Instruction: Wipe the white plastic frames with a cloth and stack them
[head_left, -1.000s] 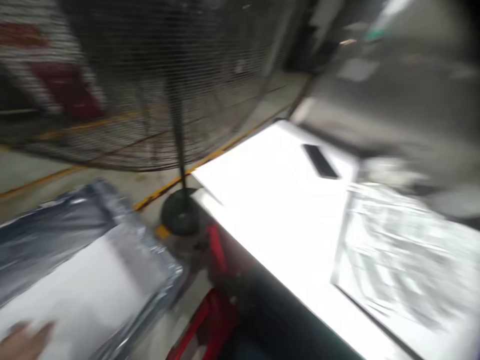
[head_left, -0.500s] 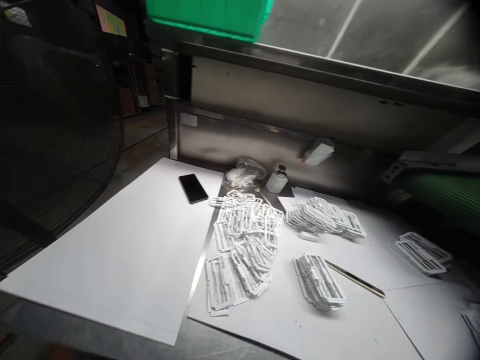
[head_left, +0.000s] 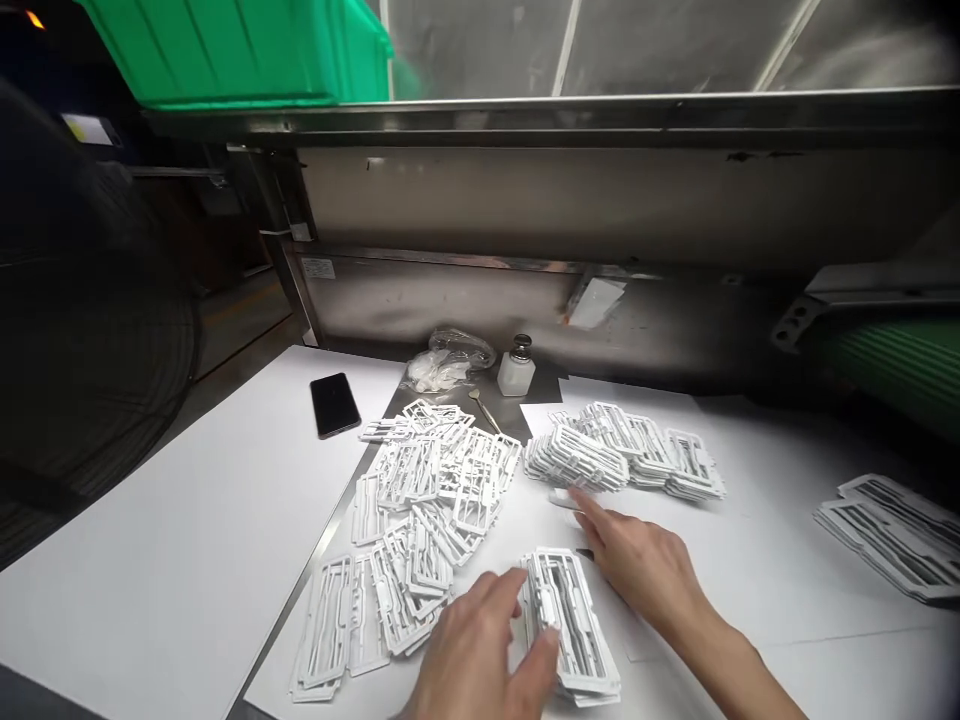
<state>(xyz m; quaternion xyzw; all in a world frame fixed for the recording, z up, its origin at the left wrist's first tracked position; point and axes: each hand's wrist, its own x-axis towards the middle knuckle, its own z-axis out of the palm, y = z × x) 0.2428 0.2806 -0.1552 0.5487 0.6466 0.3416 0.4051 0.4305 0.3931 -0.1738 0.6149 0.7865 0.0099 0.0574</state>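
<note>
My left hand (head_left: pixel 487 645) is open at the left side of a stack of white thin frame-shaped parts (head_left: pixel 574 625), thumb and fingers apart, with the thumb over the stack's near left edge. Beyond that stack, my right hand (head_left: pixel 641 560) reaches in from the right, its index finger stretched out to a small white block (head_left: pixel 561 497) and appearing to touch it. Under the right hand's fingers shows the dark end of a thin tool (head_left: pixel 585 553); the rest is hidden. A loose heap of similar white frames (head_left: pixel 427 480) spreads to the left.
More frame stacks (head_left: pixel 622 450) lie behind my right hand, and another stack (head_left: pixel 892 535) at far right. At the back stand a pump bottle (head_left: pixel 517 368), a clear plastic bag (head_left: pixel 446 362) and a small stick (head_left: pixel 484 411). A phone (head_left: pixel 334 405) lies on the left white sheet (head_left: pixel 202 540).
Both hands have come into view over the table. The view has swung right and levelled. The long thin tool beside the stack is now mostly hidden behind my right hand.
</note>
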